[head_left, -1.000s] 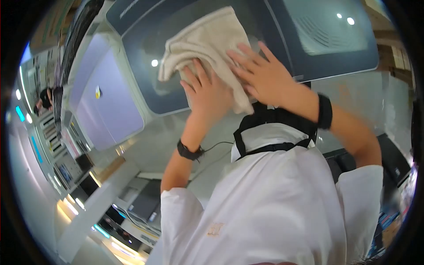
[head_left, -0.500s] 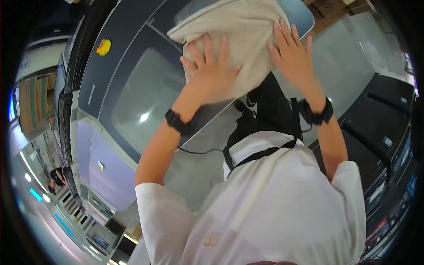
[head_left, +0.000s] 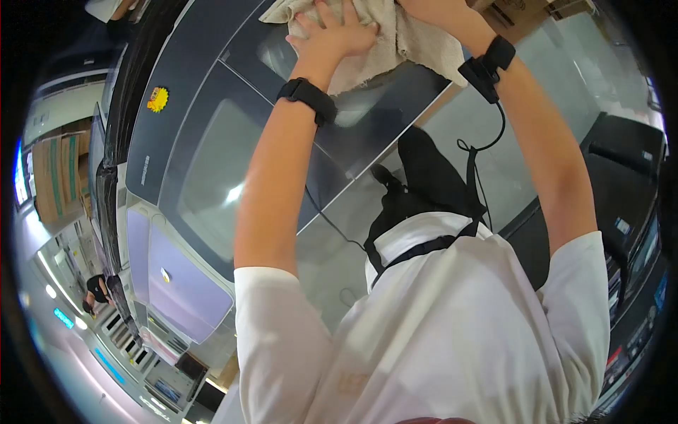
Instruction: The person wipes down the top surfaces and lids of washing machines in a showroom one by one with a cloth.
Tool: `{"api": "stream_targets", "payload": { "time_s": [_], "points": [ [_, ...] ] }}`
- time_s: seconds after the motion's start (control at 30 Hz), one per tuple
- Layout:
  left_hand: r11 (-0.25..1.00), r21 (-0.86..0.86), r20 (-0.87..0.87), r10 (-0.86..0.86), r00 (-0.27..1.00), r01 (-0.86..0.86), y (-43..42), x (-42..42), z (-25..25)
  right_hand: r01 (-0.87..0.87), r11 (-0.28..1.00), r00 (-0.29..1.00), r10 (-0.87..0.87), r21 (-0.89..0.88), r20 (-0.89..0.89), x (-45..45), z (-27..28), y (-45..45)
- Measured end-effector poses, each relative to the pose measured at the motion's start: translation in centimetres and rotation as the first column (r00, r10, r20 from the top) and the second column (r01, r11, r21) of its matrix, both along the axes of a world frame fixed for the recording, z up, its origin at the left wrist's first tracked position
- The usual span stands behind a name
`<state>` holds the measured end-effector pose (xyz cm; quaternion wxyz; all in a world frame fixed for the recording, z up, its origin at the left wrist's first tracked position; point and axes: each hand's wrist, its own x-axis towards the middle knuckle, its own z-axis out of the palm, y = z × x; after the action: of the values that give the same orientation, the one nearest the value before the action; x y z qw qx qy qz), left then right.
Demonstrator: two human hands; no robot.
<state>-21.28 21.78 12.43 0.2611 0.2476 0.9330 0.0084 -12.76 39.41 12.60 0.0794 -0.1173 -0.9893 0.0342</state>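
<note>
A beige cloth [head_left: 385,53] lies bunched on the dark grey glossy top of an appliance [head_left: 205,92], which has clear window panels. My left hand [head_left: 333,37] rests flat on the cloth's left part, fingers spread and pointing to the top edge of the view. At the cloth's upper right is my right hand [head_left: 434,13]; the view's edge cuts it off and its fingers do not show. Each wrist wears a black band, and a thin black cable hangs from the right one [head_left: 487,68].
A lilac-topped appliance [head_left: 187,275] stands beside the dark one. Black appliances [head_left: 621,184] line the right side. Cardboard boxes [head_left: 519,14] sit at the upper right. Far off at the left, a person in dark clothes [head_left: 99,288] is visible.
Both hands have moved up and away from my body, taking the cloth along. The front part of the appliance's top is now uncovered. My right hand has partly left the view.
</note>
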Motion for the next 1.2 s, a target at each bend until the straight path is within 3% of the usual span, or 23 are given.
{"api": "stream_targets", "payload": {
  "time_s": [0.07,0.17,0.2,0.27,0.3,0.37,0.5,0.53,0.57,0.63,0.77,0.87,1.03,1.2],
  "points": [
    [1.000,0.009,-0.007,0.030,1.000,-0.030,0.4,-0.5,0.0,0.009,1.000,0.997,-0.009,0.007,0.074,-2.4,-0.4,1.2],
    [0.987,0.117,-0.039,0.114,0.993,-0.109,2.2,-1.5,0.2,-0.103,0.958,0.994,0.112,0.268,-0.018,-4.5,-2.9,3.1],
    [0.977,0.155,-0.036,0.156,0.987,-0.149,2.4,-1.1,0.0,-0.107,0.968,0.994,0.109,0.227,0.003,-4.6,-2.6,3.7],
    [0.964,0.241,-0.197,0.166,0.966,-0.117,2.1,0.7,-0.8,-0.128,0.985,0.991,0.122,0.116,0.053,-5.2,-1.6,3.8],
    [0.956,0.279,-0.290,0.177,0.940,-0.094,2.1,1.2,-1.0,-0.193,0.976,0.977,0.181,0.106,0.111,-6.2,-1.3,4.6],
    [0.956,0.275,-0.295,0.185,0.937,-0.102,1.8,2.1,-1.3,-0.328,0.942,0.923,0.304,0.072,0.235,-6.8,-2.2,6.3],
    [0.952,0.304,-0.437,0.168,0.884,-0.031,-0.7,6.0,-3.1,-0.347,0.937,0.928,0.339,0.029,0.152,-2.1,-4.1,7.2],
    [0.953,0.302,-0.496,0.168,0.852,-0.012,-1.6,7.6,-3.1,-0.400,0.915,0.916,0.400,0.047,0.021,0.1,-6.1,8.5],
    [0.938,0.345,-0.569,0.184,0.801,0.029,-2.4,8.8,-4.0,-0.450,0.891,0.884,0.454,0.062,-0.112,2.2,-7.9,8.9],
    [0.911,0.390,-0.713,0.207,0.670,0.134,-4.4,11.3,-6.9,-0.380,0.925,0.918,0.379,0.011,-0.115,8.2,-6.2,5.5],
    [0.847,0.531,-0.620,0.380,0.686,0.010,-6.5,16.6,-5.6,-0.374,0.925,0.927,0.375,0.065,-0.004,14.7,-4.7,0.7],
    [0.808,0.585,-0.572,0.476,0.668,-0.076,-6.1,20.0,-6.1,-0.467,0.884,0.884,0.467,0.003,0.013,15.8,-3.6,-2.4],
    [0.767,0.588,-0.536,0.606,0.587,-0.255,-8.9,24.4,-5.7,-0.711,0.701,0.701,0.713,-0.061,0.025,13.6,-2.8,-8.3],
    [0.769,0.493,-0.633,0.638,0.438,-0.407,-15.8,26.3,-6.1,-0.857,0.507,0.510,0.860,-0.092,-0.017,12.7,-2.4,-17.0]
  ]
}}
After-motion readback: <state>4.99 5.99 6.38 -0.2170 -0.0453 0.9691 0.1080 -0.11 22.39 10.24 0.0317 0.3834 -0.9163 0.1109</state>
